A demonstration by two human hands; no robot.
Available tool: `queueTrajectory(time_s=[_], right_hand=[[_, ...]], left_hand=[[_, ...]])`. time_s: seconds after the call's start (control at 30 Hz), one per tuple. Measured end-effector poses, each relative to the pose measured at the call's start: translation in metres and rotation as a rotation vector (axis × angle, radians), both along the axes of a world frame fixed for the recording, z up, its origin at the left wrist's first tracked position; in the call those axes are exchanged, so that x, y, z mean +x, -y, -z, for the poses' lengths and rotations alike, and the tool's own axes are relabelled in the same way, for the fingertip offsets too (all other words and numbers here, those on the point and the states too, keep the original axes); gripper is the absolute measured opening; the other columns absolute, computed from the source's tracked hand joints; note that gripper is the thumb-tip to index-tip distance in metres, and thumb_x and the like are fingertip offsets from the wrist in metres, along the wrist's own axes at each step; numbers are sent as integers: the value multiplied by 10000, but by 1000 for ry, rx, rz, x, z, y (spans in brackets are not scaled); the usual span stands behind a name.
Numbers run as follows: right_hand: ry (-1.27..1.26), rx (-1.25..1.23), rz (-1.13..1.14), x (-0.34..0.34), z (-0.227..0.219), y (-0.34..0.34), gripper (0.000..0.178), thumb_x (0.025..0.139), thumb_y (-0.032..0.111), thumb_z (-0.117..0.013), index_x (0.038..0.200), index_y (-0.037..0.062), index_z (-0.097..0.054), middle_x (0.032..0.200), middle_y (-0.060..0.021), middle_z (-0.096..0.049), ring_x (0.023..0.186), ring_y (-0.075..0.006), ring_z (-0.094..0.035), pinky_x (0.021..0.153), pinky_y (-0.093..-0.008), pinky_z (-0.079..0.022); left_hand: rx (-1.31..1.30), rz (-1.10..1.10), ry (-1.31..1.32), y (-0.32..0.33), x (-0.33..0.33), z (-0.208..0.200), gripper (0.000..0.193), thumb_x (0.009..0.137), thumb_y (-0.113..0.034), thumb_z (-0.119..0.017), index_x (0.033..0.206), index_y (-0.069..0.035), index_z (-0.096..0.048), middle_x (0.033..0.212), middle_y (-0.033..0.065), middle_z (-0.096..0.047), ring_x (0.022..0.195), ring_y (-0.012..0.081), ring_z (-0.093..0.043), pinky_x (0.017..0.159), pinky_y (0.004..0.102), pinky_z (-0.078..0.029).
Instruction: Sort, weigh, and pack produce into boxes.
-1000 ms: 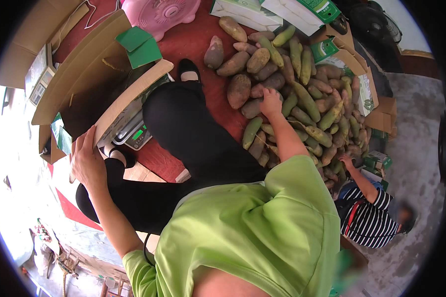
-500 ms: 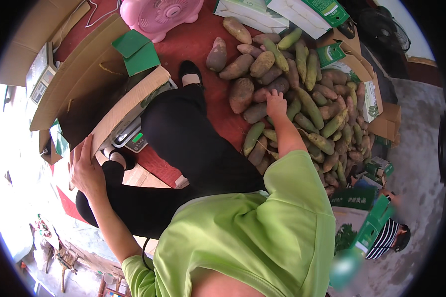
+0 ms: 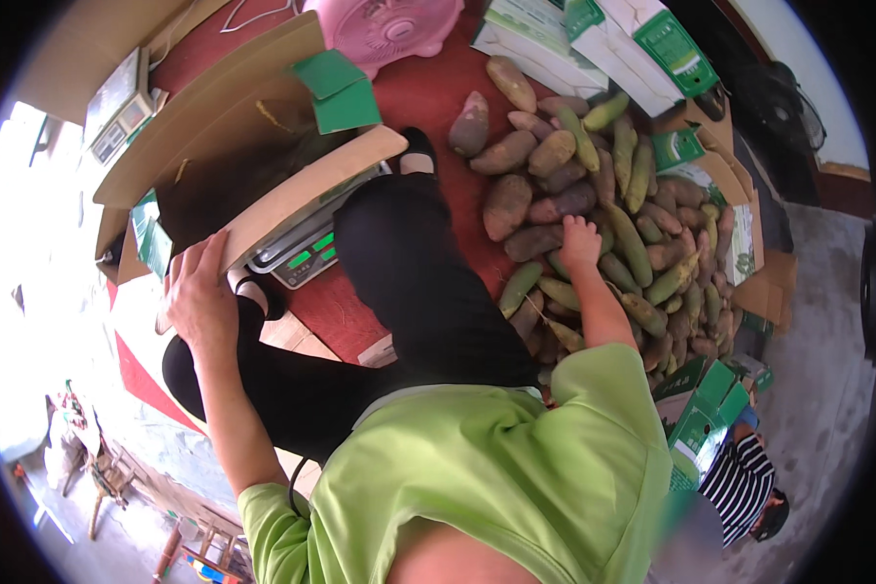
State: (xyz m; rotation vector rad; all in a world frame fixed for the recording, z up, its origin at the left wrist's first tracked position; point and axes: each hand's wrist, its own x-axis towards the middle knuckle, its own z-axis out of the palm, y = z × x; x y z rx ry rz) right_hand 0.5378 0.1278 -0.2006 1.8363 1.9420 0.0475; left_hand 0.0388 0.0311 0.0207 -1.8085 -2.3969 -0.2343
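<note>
On a digital scale (image 3: 308, 261) with lit green displays stands a large open cardboard box (image 3: 307, 190), tilted toward me in this view, its inside dark. My left hand (image 3: 202, 292) is closed over the box's near left corner, fingertips over the brown edge. To the right, a big heap of long purple-brown and green roots that look like sweet potatoes (image 3: 642, 229) lies on red matting. My right hand (image 3: 581, 241) reaches into the heap, its fingers curled at the right end of a dark purple sweet potato (image 3: 533, 242). The hand hides what its fingertips touch.
A pink fan (image 3: 389, 29) stands at the far side. White-and-green cartons (image 3: 618, 44) sit behind the heap, with a black fan (image 3: 769, 107) beyond. Another scale (image 3: 117, 102) is at far left. A person in a striped top (image 3: 740, 487) is at lower right beside green boxes (image 3: 706, 409).
The whole view has shifted, so the box, scale and heap appear farther right and lower. My right hand has slid slightly toward me over the heap; my left hand stays at the box corner.
</note>
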Motion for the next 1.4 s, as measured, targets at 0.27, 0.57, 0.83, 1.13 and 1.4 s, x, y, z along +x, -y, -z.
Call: queueTrajectory(time_s=[0.27,0.57,0.83,1.13,1.4], right_hand=[[-450,221,103,-29,-74,-21,450,701,190,-738,1080,93,-515,1062,-119,-568,1006,-317,-550,787,-442,-470],[-1625,481,-61,-134,-230,-58,428,776,28,-679,1172,18,-519,1076,-70,-573,932,-129,-558,819,-256,-449],[-1826,256,-461,-261,-292,-76,370,783,43,-668,1130,19,-542,1038,-62,-602,918,-133,-580,804,-265,-473],[-1393,46,-615,-400,-220,-65,433,731,261,-692,1065,14,-567,961,-170,-638,924,-322,-611,816,-399,-470],[-1280,-146,-559,-408,-198,-86,416,795,199,-652,1155,4,-576,978,-154,-663,898,-217,-646,821,-286,-489]], left_hand=[[-7,1,-3,3,-7,-1,370,718,-5,-604,1050,-159,-656,993,-2,-638,976,210,-580,840,355,-444],[11,44,-14,7,-11,1,316,755,-49,-553,1028,-166,-659,949,-15,-630,926,202,-580,792,348,-437],[10,64,-18,10,-15,2,286,780,-79,-536,1023,-173,-656,925,-12,-625,912,194,-579,773,343,-439],[40,93,-47,9,-17,4,281,786,-104,-529,1026,-173,-658,882,-7,-617,902,187,-577,755,333,-440],[32,79,-55,11,-20,7,262,798,-113,-533,1016,-174,-665,879,-13,-619,890,187,-578,752,331,-440]])
